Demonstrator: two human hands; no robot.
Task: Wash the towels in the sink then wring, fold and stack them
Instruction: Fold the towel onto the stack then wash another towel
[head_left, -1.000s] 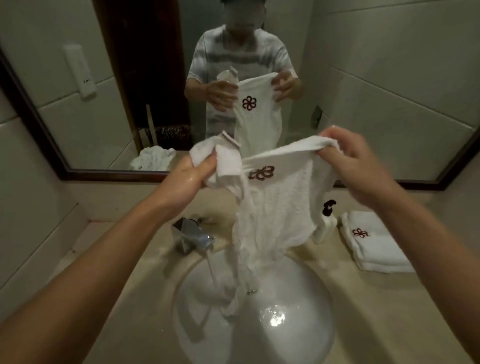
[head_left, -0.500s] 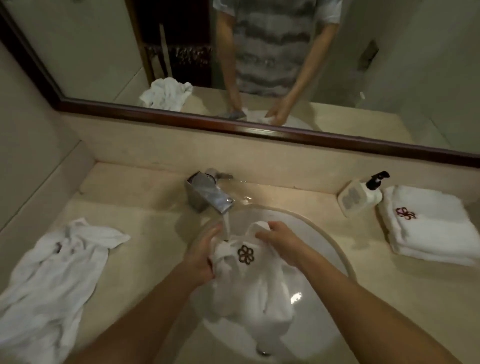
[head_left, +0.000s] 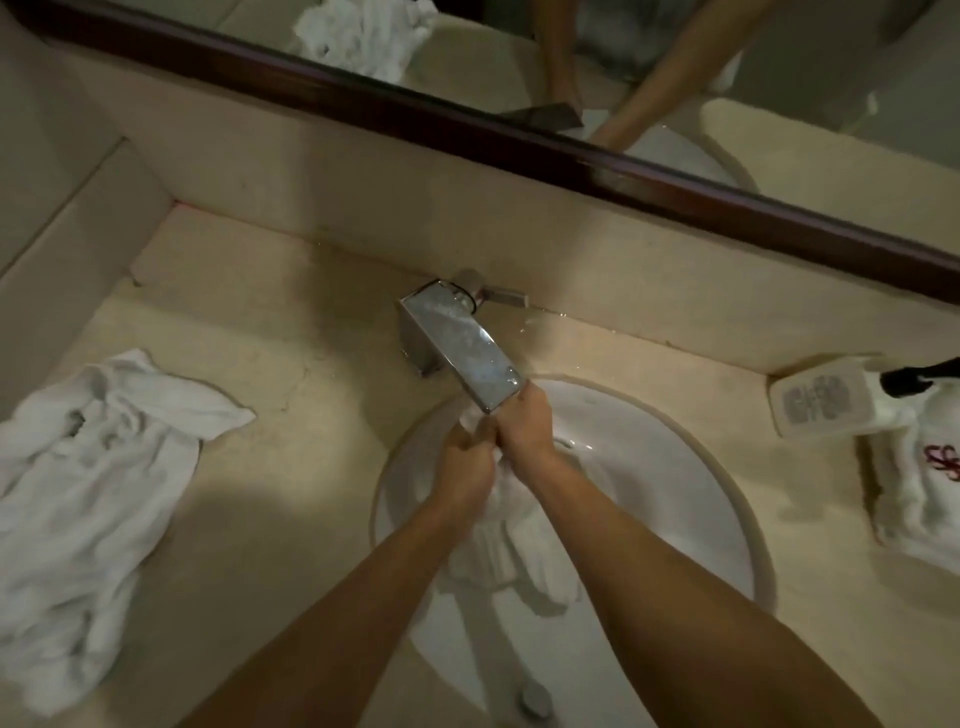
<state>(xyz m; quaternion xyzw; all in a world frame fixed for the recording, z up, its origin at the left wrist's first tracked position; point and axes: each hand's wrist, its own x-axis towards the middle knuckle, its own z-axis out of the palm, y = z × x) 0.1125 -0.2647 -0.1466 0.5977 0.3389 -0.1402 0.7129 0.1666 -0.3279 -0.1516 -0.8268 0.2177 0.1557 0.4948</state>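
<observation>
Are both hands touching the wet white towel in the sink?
Touching. The head view shows the left hand and right hand bunched together under the square metal tap, fingers curled around the wet white towel over the round white sink.

The beige stone bench (head_left: 270, 519) holds a white sink (head_left: 675, 467) at frame centre, a steel faucet (head_left: 457, 343) behind it, a crumpled white towel (head_left: 88, 493) at left, and a soap dispenser (head_left: 826, 402) lying just beside folded towels (head_left: 919, 499) at right.
</observation>
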